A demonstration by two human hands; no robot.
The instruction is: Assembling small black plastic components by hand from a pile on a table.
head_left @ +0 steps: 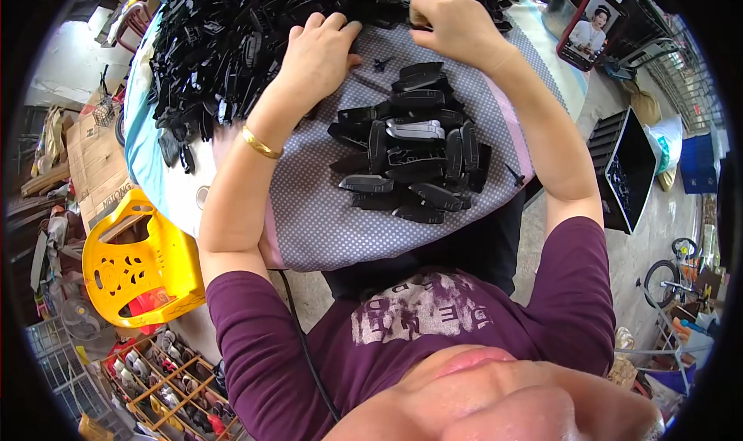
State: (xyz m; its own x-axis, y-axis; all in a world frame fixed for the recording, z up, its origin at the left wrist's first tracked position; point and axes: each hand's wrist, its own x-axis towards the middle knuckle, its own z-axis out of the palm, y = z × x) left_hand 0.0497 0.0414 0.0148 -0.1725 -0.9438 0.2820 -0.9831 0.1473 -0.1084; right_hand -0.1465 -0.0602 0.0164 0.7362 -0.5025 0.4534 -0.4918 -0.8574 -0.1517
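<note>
A large heap of small black plastic pieces (224, 54) covers the far part of a cloth-covered table. My left hand (317, 58) rests at the heap's near edge, fingers bent and apart, thumb away from the index finger. Across from it, my right hand (458, 29) is curled closed at the heap's right part; whatever its fingertips hold is hidden. Between my arms lies a stack of black oblong plastic pieces (418, 162), laid in rows and crossing layers. Beyond the stack, near my left thumb, are a thin dark strip (371, 83) and a tiny dark part (381, 64).
The dotted grey cloth (317, 224) drapes over the table's near edge. At right stand a phone (592, 29) showing a person and a black crate (627, 170). A yellow plastic chair (147, 263) is at left, above a shoe rack (166, 387). A dark cable (294, 317) hangs beside my left arm.
</note>
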